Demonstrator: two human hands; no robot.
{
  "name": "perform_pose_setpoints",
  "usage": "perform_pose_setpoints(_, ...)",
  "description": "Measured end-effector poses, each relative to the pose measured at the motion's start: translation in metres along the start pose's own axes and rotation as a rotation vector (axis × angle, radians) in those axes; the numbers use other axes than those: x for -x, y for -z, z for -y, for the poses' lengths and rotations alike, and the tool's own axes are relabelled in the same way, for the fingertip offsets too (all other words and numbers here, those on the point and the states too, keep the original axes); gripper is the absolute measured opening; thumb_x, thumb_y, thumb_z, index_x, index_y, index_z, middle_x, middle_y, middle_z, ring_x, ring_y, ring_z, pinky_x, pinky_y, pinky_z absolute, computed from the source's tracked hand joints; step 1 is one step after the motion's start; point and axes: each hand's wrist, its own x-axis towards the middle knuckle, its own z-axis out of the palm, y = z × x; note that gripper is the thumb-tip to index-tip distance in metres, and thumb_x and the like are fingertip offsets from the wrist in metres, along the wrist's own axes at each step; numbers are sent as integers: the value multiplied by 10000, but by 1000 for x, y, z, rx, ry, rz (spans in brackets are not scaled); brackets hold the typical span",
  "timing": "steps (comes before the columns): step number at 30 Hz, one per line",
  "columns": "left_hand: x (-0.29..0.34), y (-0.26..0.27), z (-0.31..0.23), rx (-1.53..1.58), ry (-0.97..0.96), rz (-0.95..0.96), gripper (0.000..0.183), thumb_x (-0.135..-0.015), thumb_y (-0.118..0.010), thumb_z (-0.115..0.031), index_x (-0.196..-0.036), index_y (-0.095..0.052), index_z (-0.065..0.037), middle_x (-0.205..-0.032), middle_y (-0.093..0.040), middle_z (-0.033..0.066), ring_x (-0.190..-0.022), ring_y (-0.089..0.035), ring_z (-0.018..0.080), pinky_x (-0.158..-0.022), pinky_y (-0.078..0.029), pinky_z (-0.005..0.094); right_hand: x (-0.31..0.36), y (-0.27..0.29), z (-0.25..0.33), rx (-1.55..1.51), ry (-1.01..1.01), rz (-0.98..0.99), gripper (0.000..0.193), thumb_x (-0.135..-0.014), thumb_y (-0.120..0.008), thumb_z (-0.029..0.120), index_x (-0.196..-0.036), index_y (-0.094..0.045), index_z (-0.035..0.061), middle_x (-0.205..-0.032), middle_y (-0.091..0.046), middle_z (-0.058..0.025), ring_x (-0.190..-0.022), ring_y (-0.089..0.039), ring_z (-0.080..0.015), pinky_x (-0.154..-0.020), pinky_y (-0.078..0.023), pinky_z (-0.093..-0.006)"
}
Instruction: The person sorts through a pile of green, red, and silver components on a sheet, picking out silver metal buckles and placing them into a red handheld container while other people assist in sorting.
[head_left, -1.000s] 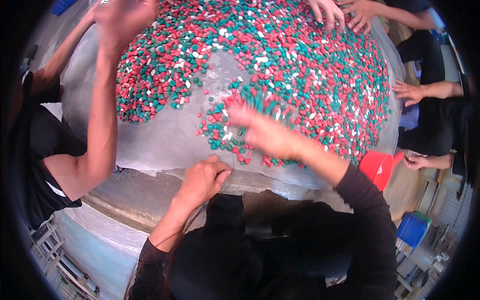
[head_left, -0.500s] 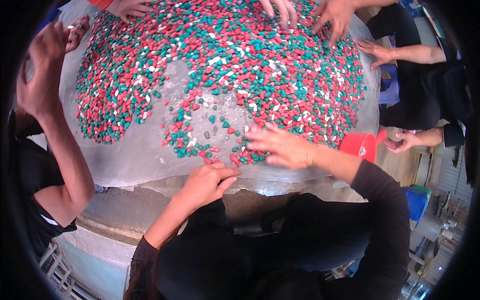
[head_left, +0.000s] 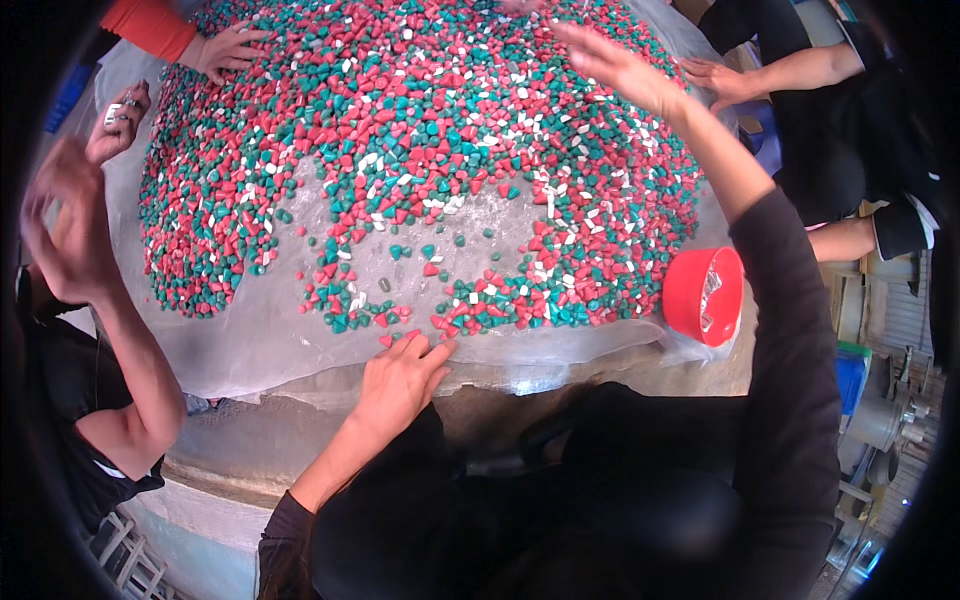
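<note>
A wide heap of small red, green and white pieces (head_left: 420, 150), many cone-shaped or rounded, covers a translucent plastic sheet (head_left: 250, 350). My left hand (head_left: 403, 382) rests at the sheet's near edge, fingers bent and slightly apart, tips beside a few red pieces. Nothing shows in it, though its underside is hidden. Stretched far across the heap, my right hand (head_left: 620, 75) has its fingers extended and holds nothing I can see. Whether it touches the pieces cannot be told. Between the hands lies a thinly covered patch with scattered pieces.
A red plastic container (head_left: 690, 300) with some shiny clear pieces stands at the sheet's right edge, close to my right arm. Other people's hands surround the heap: one in an orange sleeve (head_left: 228, 50), one at the right (head_left: 715, 80), and a raised one at left (head_left: 75, 225).
My right hand has moved from the near side of the heap to its far right. My left hand stays at the near edge. The person at left still has a hand raised; the view has shifted slightly.
</note>
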Motion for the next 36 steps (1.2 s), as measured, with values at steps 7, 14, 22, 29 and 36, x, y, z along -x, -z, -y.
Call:
perform_pose_setpoints(7, 2, -10, 9, 21, 19, -43, 195, -763, -644, -148, -957, -634, -165, -709, -499, 29, -660, -567, 214, -530, -462, 346, 142, -119, 50, -122, 40, 330, 514, -948, -341, 371, -1391, -287, 115, -1455, -231, -121, -1355, -184, -283, -1099, -144, -405)
perform_pose_setpoints(14, -2, -8, 7, 31, 16, -42, 163, -759, -644, -143, -921, -647, -161, -685, -494, 29, -653, -569, 207, -525, -459, 343, 103, -109, -24, 16, -58, 204, 533, -939, -291, 440, -1392, -282, 158, -1438, -283, -107, -1304, -302, -296, -1077, -227, -368)
perform_pose_setpoints(22, -1, -12, 6, 21, -7, -82, 175, -747, -649, -124, -918, -656, -157, -651, -486, 29, -631, -564, 206, -517, -453, 339, 47, -25, -8, -123, -283, -95, 554, -918, -442, 425, -1413, -231, 292, -1405, -344, -75, -1054, -505, -153, -830, -454, -308)
perform_pose_setpoints(29, 1, -9, 10, 61, -11, -101, 158, -756, -644, -123, -909, -665, -157, -657, -502, 26, -636, -580, 201, -525, -465, 337, 61, -125, 52, -103, 118, 160, 553, -931, -404, 357, -1405, -239, 125, -1449, -243, -129, -1341, -224, -277, -1093, -203, -385)
perform_pose_setpoints(36, -3, -8, 13, 99, -52, -47, 171, -769, -629, -144, -938, -651, -151, -706, -535, 29, -667, -595, 214, -554, -480, 351, -44, -220, 66, -11, 386, 78, 501, -940, -371, 359, -1377, -312, 121, -1430, -282, -133, -1327, -263, -256, -1084, -203, -405)
